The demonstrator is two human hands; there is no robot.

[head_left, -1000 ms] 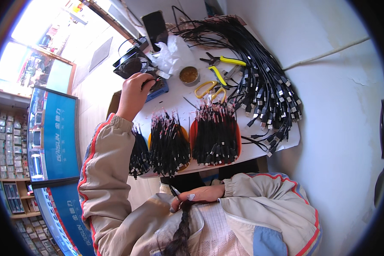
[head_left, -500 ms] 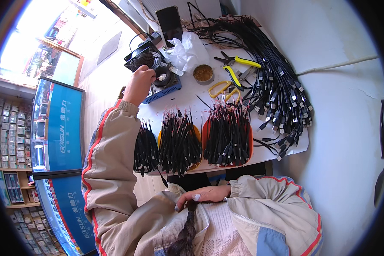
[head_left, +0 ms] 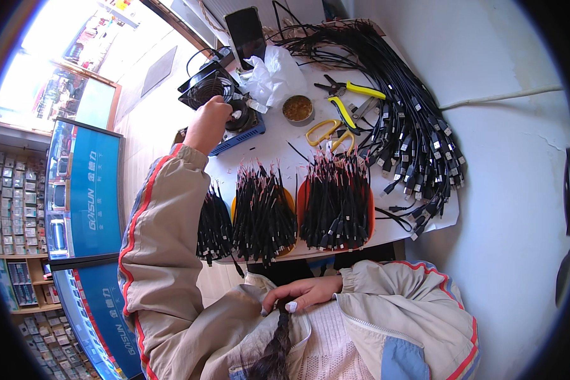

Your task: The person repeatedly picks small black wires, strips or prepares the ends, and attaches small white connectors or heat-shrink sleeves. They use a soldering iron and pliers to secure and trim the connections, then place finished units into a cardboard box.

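L hand (head_left: 210,121) is right by the blue solder pot (head_left: 242,135), fingers bunched; can't tell what's pinched, if anything. R hand (head_left: 305,293) is half-curled at the braid (head_left: 274,339), prob just parked, can't see a hold. USB cables (head_left: 334,215) lie in a red tray (head_left: 372,223), stripped ends facing away, prob for quick grabbing. Fan (head_left: 204,88) near pot, prob 4 fumes.

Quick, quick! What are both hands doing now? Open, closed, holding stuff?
Left hand: fingers bent beside the blue box; can't tell if it's holding anything.
Right hand: lies over the dark braid; can't tell if it's gripping.
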